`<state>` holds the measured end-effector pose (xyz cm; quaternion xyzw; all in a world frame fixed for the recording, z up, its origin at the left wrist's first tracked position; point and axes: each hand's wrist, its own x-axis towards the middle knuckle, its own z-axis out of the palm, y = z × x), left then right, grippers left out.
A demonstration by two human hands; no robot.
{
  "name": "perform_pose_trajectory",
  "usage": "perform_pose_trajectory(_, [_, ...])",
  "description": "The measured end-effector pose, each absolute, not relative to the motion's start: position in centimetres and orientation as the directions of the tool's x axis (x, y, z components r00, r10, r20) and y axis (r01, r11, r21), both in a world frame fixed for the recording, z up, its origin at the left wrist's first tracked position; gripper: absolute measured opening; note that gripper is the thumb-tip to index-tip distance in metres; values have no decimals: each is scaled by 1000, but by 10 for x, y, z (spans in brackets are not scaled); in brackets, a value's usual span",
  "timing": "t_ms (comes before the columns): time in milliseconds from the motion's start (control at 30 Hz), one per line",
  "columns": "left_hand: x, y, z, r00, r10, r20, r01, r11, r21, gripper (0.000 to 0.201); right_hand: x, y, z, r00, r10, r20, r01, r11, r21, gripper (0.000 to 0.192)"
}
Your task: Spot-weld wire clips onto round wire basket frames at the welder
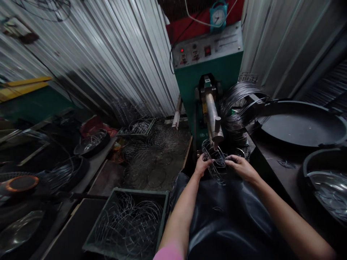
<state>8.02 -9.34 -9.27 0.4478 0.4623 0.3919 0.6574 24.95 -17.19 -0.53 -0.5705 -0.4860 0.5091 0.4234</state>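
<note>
Between my two hands is a round wire frame, made of thin curved metal wires. My left hand pinches its left side, fingers closed on the wire. On the opposite side, my right hand has thumb and fingertips pressed together at the frame's edge. The frame sits directly under the metal electrode arm of a green spot welding machine, its tip close to or touching the wires; which of the two I cannot tell. A dark shiny apron covers my lap below the frame.
A green crate of wire frames stands at lower left. More wire pieces lie behind it. To the right are a wire coil, a large black pan and a bowl of metal parts. A blue clock tops the machine.
</note>
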Motion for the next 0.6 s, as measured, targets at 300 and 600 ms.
perform_pose_trajectory(300, [79,-92,-98,291,903,-315,-150,368,917,64,242,-165,-2,30,989,-143,128,-146,-981,43])
perform_pose_trajectory(600, [70,-104,-100,176,982,-67,-109,87,990,67,286,-217,-88,170,868,-467,-131,-450,-884,48])
